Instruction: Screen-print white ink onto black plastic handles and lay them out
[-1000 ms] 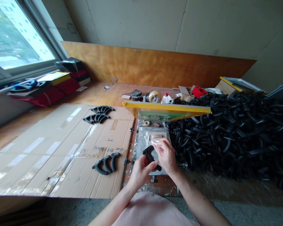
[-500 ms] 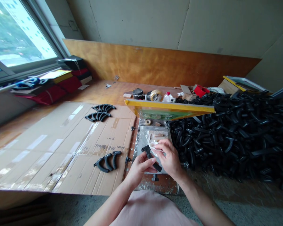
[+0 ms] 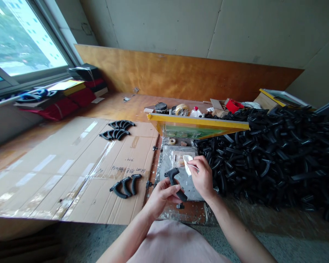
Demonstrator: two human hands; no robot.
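Note:
My left hand (image 3: pixel 164 194) is closed around a curved black plastic handle (image 3: pixel 174 179) with a short crosspiece at its top end. In my right hand (image 3: pixel 203 175) a white cloth (image 3: pixel 188 164) is pinched between thumb and fingers, to the right of the handle and apart from it. Both hands are over a grey metal plate (image 3: pixel 161 160) with a tan fixture (image 3: pixel 178 157) on it. Beyond the plate, a yellow-edged screen frame (image 3: pixel 200 123) stands tilted up. Three similar black handles (image 3: pixel 126 186) lie on the cardboard to the left.
A big heap of black handles (image 3: pixel 263 160) covers the right side. Flat cardboard (image 3: pixel 57 164) spreads to the left, with two rows of handles (image 3: pixel 115 134) farther back. Tape rolls (image 3: pixel 181 109), a red-capped bottle (image 3: pixel 195 111) and a black tin (image 3: pixel 161 107) stand behind the frame.
The white cloth in my right hand has come off the handle and moved slightly right. My left hand keeps its hold on the handle in nearly the same place.

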